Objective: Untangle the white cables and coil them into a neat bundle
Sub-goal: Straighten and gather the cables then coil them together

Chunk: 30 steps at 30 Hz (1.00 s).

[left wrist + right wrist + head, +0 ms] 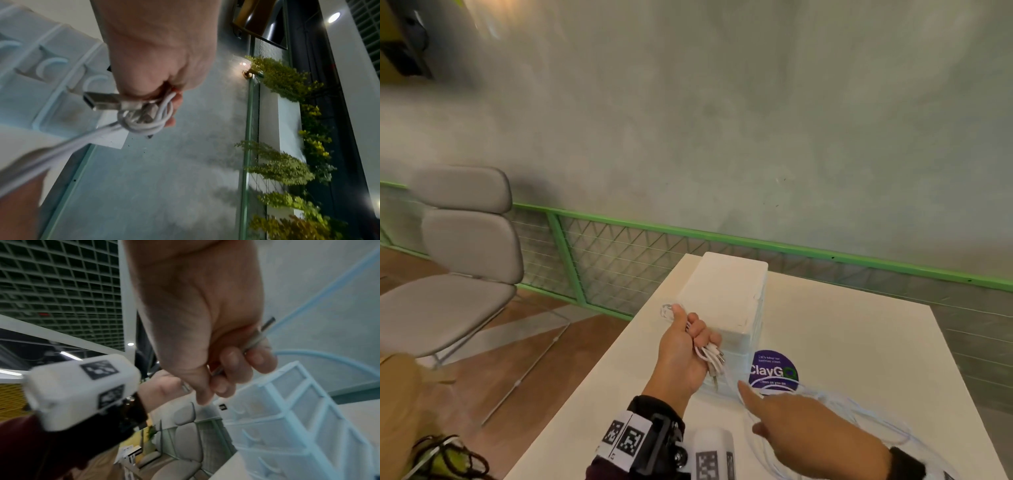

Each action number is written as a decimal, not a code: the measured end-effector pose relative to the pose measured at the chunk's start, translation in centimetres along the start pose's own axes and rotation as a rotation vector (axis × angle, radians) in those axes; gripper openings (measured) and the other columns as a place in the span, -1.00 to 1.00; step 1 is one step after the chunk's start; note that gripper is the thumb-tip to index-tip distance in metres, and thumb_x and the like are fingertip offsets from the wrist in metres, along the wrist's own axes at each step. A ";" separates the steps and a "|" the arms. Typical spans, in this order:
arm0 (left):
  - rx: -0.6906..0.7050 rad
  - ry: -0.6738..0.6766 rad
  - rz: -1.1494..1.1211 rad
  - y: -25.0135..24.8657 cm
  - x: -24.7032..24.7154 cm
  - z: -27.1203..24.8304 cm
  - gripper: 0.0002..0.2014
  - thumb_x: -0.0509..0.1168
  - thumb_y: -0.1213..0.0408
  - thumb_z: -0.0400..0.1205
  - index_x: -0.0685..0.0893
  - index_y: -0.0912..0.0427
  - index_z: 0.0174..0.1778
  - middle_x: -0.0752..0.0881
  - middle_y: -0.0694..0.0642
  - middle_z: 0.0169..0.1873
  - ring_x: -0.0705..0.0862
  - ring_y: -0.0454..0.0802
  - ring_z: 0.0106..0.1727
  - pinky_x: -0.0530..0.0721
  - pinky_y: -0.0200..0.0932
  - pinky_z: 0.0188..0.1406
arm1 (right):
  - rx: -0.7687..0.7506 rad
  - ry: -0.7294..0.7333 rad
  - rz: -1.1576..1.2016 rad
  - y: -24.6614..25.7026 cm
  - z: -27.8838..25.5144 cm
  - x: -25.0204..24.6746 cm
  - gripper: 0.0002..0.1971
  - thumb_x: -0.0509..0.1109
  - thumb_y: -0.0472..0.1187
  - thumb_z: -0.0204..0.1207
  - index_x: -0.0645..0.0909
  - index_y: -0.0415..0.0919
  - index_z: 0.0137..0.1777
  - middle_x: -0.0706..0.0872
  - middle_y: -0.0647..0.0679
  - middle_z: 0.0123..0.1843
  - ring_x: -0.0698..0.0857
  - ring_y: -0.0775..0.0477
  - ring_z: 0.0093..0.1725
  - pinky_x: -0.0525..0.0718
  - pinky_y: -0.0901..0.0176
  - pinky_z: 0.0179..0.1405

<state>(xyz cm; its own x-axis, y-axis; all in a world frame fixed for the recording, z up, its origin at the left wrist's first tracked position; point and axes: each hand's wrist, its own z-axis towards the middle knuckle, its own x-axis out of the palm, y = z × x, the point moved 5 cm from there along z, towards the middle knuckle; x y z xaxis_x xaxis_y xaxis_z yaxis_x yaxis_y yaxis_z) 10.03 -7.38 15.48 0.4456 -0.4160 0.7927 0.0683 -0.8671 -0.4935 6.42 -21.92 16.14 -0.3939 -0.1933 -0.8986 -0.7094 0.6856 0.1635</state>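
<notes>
My left hand (690, 342) is raised above the white table (842, 342), next to the drawer unit. It grips a small coil of white cables (710, 359) whose plugs stick out below the fist. In the left wrist view, a silver USB plug (102, 101) and the looped coil (148, 120) poke out of the curled fingers (156, 78). From the coil, strands run down to my right hand (774, 418), low over the table with the index finger stretched forward. In the right wrist view, its other fingers (236, 363) curl round a cable end (259, 337). Loose white cable (876, 421) lies looped at the right.
A white plastic drawer unit (726, 301) stands on the table just beyond my left hand. Beside it is a round purple sticker (774, 371). A grey chair (462, 260) and a green mesh railing (619, 253) stand off the table's left edge.
</notes>
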 end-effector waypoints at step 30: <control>-0.295 0.624 1.226 0.4 2.4 -1.9 -0.71 0.07 0.40 0.71 0.39 0.18 -0.37 0.31 -0.02 -0.66 0.24 -0.19 -0.67 0.35 -0.34 -0.62 | -0.099 -0.700 -0.146 1.5 4.1 -11.1 -0.66 0.14 0.04 0.52 0.75 0.04 -0.23 0.61 0.00 -0.11 0.48 -0.02 -0.16 0.33 0.08 -0.08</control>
<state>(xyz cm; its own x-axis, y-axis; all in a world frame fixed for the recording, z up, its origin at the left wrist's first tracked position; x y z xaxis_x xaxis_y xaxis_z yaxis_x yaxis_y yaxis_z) 9.42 -9.24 17.82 -0.3846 -0.9229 -0.0162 -0.2915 0.1381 -0.9466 12.10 -15.89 24.65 0.1528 0.2399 -0.9587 -0.7886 0.6143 0.0280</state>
